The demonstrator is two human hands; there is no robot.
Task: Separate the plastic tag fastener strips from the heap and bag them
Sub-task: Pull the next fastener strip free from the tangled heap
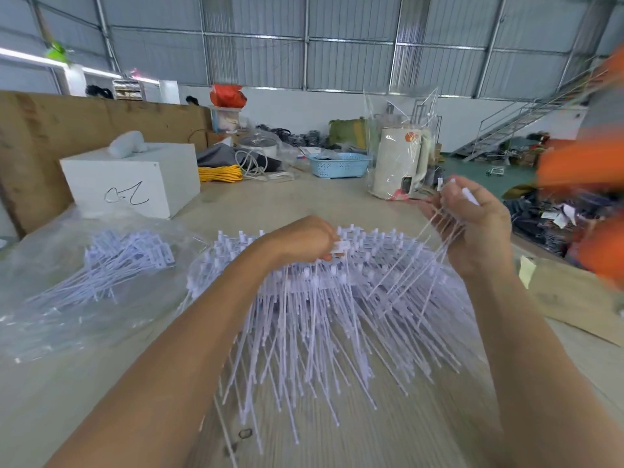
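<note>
Head view: left hand (304, 239) fingers pinch heap (320, 315) strip; right hand (472, 221) fingers grip thin white strips (435, 231).

No legible text or numbers anywhere; only a black handwritten scribble on the white box (135, 182), which cannot be read.

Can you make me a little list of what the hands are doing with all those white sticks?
left hand: pinches a white tag head on the big heap of white plastic fastener strips
right hand: grips a lifted bunch of strips
clear plastic bag: lies left of the heap, strips inside
table: pale wooden tabletop
</note>
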